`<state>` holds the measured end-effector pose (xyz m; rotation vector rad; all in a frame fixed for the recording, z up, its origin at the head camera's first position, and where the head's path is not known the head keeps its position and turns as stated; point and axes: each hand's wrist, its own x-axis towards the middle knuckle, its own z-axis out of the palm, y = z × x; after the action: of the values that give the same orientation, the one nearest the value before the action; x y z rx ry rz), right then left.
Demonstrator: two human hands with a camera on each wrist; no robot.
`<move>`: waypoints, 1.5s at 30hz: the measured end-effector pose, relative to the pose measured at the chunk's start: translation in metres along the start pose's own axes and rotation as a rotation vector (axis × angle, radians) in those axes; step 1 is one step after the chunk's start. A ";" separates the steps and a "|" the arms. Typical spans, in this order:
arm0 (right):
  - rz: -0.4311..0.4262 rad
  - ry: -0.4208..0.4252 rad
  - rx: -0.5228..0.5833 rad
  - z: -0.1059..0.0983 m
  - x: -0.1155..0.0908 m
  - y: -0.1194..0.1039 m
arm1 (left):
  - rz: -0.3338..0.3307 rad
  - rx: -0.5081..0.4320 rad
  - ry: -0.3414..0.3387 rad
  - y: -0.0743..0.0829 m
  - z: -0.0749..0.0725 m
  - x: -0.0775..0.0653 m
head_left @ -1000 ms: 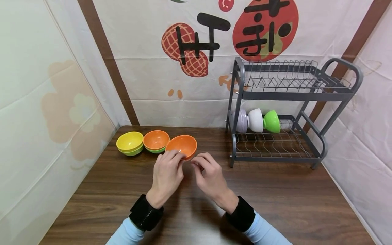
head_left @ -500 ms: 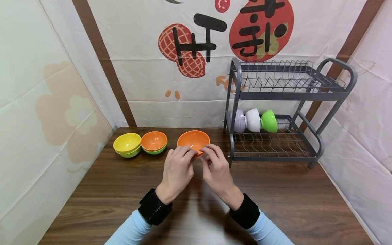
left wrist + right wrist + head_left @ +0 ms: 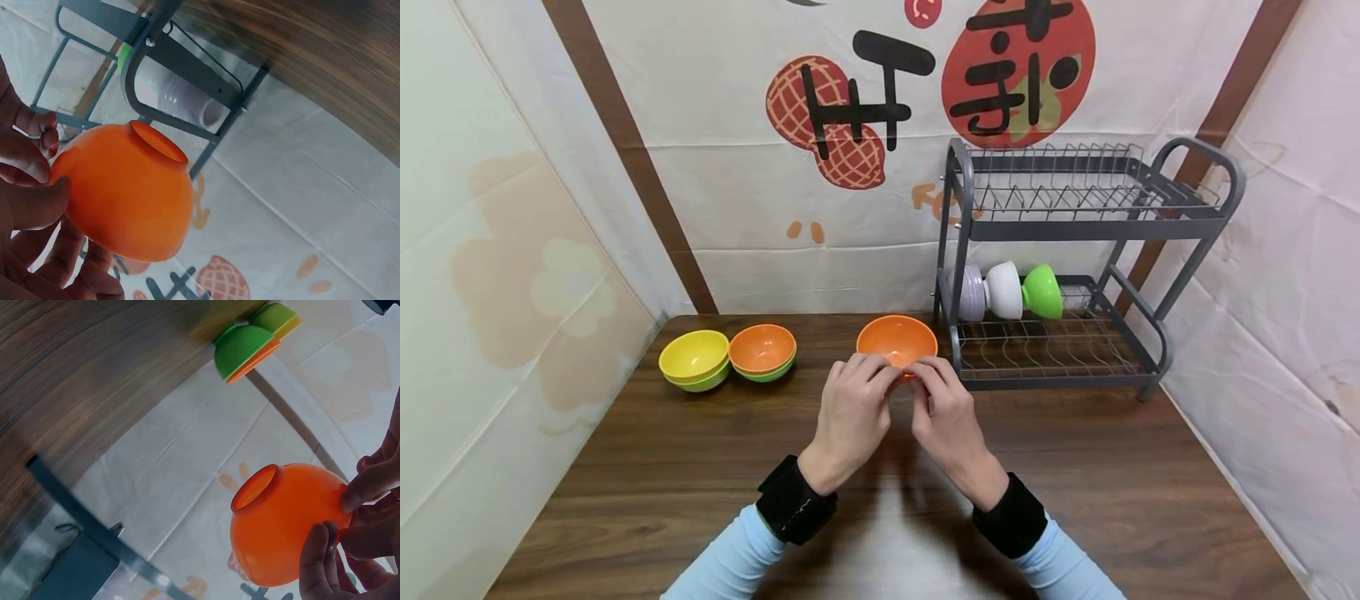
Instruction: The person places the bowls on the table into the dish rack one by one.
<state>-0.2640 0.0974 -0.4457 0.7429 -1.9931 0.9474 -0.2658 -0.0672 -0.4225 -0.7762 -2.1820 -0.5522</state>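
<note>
An orange bowl (image 3: 897, 335) is held up off the table, its hollow side toward the head camera. My left hand (image 3: 856, 412) pinches its near rim between thumb and fingers. Close beside it, my right hand (image 3: 947, 421) pinches the same rim, and the fingertips of both hands almost meet. From the left wrist, the bowl's outer wall (image 3: 131, 200) and round foot show. The right wrist view shows the bowl's underside (image 3: 284, 531) too, with thumbs and fingers at its rim.
To the left stand a yellow bowl (image 3: 694, 354) nested in a green one and another orange bowl (image 3: 763, 347) nested in green. A grey two-tier dish rack (image 3: 1052, 385) stands at right; purple, white and green bowls (image 3: 1042, 292) lie sideways on its lower tier. A printed cloth hangs behind.
Both hands have carried the orange bowl rightward, away from the nested bowls and closer to the rack. The right hand, apart from the rim earlier, now grips it as well.
</note>
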 end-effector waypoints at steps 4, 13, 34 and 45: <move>0.018 -0.012 -0.029 -0.006 -0.003 0.004 | 0.022 0.003 -0.007 0.002 0.005 0.002; 0.056 -0.035 -0.052 -0.017 -0.008 0.011 | 0.062 -0.011 -0.010 0.008 0.013 0.010; 0.177 0.264 -0.072 -0.055 -0.018 0.025 | -0.014 -0.166 0.018 0.013 0.041 0.037; 0.342 0.367 -0.066 -0.080 -0.014 0.048 | -0.051 -0.001 -0.297 0.024 0.079 0.044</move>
<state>-0.2613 0.1916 -0.4422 0.1713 -1.8387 1.1166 -0.3136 0.0127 -0.4354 -0.8495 -2.4792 -0.4876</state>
